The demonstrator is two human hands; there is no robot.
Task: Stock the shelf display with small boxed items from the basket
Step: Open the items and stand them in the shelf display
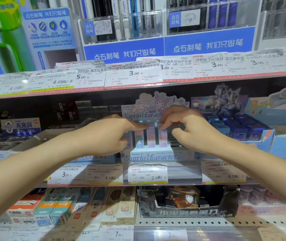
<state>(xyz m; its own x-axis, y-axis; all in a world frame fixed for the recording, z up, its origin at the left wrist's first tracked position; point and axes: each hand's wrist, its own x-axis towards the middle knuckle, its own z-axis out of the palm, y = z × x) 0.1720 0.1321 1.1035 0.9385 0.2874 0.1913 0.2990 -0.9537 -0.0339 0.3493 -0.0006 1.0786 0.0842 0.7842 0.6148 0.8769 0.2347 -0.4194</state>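
While both hands work inside the pastel cardboard display tray with the cartoon-character header card (156, 156), the risk sits in the row of small upright pastel boxes (150, 137) standing in it.

Head view, the only one:
- Left hand (107, 134) comes in from the left, fingers curled, thumb and forefinger pinching at the top of a pink-topped box in the row. Looks like a light pinch, not a full grip.
- Right hand (189, 129) comes in from the right, fingertips (163, 126) bent down onto the top of the neighbouring box. Whether it grips that box or just steadies it, I cannot tell.
- Boxes stand close together, touching or nearly so, in the tray's front slots. Tray rests on the middle shelf (182, 184), just beside a blue display carton of dark blue items (239, 127) on its right.
- Basket is not in view, so remaining stock is unknown.

Failure modes, as I judge them:
- Narrow tall boxes, packed tight: pushing one down off-axis likely tips a neighbour, and the row can domino.
- Two hands pressing toward each other can squeeze a box out upward or crush a thin card corner.
- Tray is light card, near the shelf's front edge: a forward pull could slide it over the white paper price tags (148, 173).
- Wrists sit low over the tray's front lip, so pulling out could snag it.
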